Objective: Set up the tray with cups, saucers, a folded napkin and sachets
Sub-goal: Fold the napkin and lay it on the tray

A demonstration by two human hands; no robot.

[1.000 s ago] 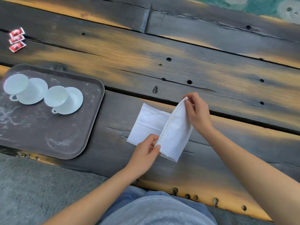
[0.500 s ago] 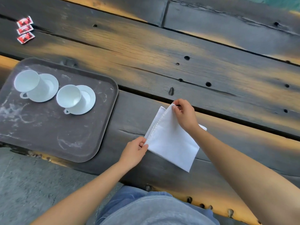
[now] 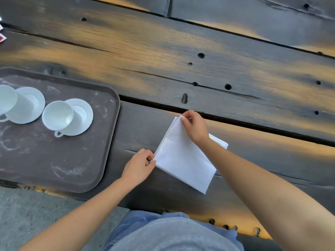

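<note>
Head view: the white napkin point(image 3: 183, 160) lies folded over on the dark wooden table point(image 3: 181, 60), between the two hands. The left hand point(image 3: 139, 166) pinches the corner closest to the body with thumb and fingertips. The right hand point(image 3: 194, 127) pinches the far corner the same way, its other fingers curled in. The hemmed edges run in a line from one hand to the other and look nearly matched, though a sliver of the lower layer shows by the right hand.

To finish this fold well, I would slide the top layer until the hems sit flush at both pinched corners. Then let go with one hand and run flat fingers away from the hems toward the closed side, under the right forearm, to set a crisp crease. Pulling the corners apart would skew the cloth, so keep the tension light.

Left of the left hand sits the brown tray point(image 3: 45, 160). It carries a cup point(image 3: 57, 115) on its saucer point(image 3: 82, 116) and a second cup point(image 3: 6, 99) on a second saucer point(image 3: 34, 104). The bare stretch of tray beside the left hand looks like the spot for the napkin. The sachets point(image 3: 2, 38) lie off the tray, far beyond the left hand, cut by the frame edge.
</note>
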